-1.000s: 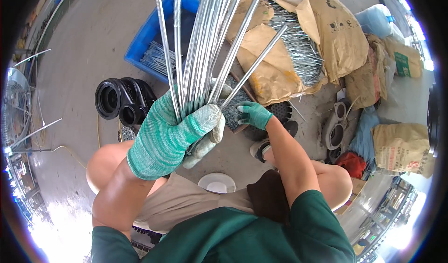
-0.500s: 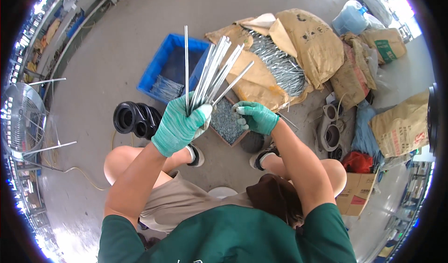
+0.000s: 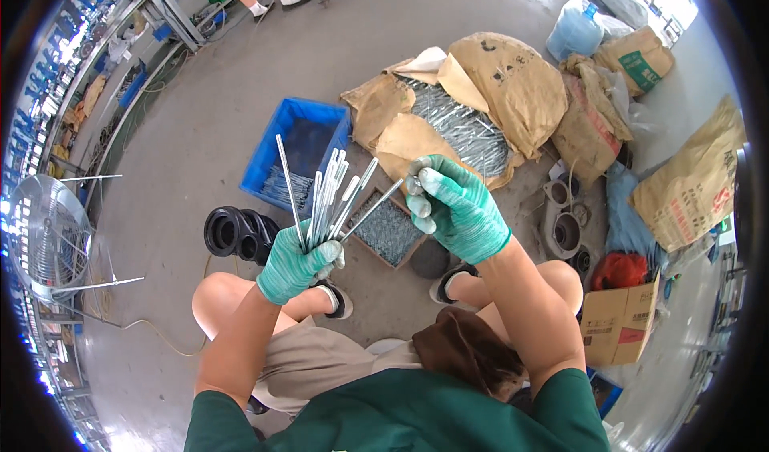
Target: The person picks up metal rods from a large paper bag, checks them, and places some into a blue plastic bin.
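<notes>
The left hand [image 3: 292, 264] has its grip closed around a fanned bundle of slender metal rods [image 3: 319, 205], rising toward 1 o'clock. The right hand [image 3: 469, 215], between 2 and 3 o'clock from it, has its grip nearly closed beside one rod's tip; whether it pinches anything cannot be told. Holding that rod steady and squarely aligned should help.

floor [image 3: 184, 147]: grey | left: metal shelving [image 3: 174, 13], caged fan [image 3: 48, 232] | upper right: bright white glare [image 3: 671, 2]

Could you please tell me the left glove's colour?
The left glove is mostly streaky green; see head view.
</notes>
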### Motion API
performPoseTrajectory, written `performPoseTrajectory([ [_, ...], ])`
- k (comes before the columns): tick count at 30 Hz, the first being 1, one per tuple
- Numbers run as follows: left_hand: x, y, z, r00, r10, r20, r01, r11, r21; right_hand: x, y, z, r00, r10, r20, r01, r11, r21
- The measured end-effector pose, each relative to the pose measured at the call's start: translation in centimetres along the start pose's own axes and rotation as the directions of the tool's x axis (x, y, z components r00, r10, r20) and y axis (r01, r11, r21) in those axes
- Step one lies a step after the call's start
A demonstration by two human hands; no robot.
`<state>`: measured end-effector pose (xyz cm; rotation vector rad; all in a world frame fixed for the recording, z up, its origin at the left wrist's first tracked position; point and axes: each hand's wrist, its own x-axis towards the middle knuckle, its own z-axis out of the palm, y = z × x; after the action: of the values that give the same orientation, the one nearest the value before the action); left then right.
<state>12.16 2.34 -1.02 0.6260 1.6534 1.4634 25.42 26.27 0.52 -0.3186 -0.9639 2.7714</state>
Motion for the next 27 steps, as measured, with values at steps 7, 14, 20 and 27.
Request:
performPoseTrajectory([
  [7,0.7,-1.3,-0.3,0.999,-0.016,0.046,0.014,0.998,0.057,0.5,1.1,-1.3,1.000,0.031,0.004,-0.031,0.996,-0.078],
  [14,1.1,-2.2,0.2,0.999,0.044,0.029,-0.046,0.998,0.051,0.4,0.6,-1.4,0.996,0.077,-0.046,-0.085,0.976,-0.202],
  [20,0.9,-1.8,0.2,0.992,-0.059,0.113,0.065,0.997,-0.050,0.2,0.8,-1.3,0.997,0.073,-0.007,-0.073,0.992,-0.105],
  [27,1.0,-3.6,0.3,0.981,-0.060,0.184,0.098,0.973,-0.207,0.0,0.4,-1.0,0.998,0.053,-0.046,-0.061,0.980,-0.189],
])
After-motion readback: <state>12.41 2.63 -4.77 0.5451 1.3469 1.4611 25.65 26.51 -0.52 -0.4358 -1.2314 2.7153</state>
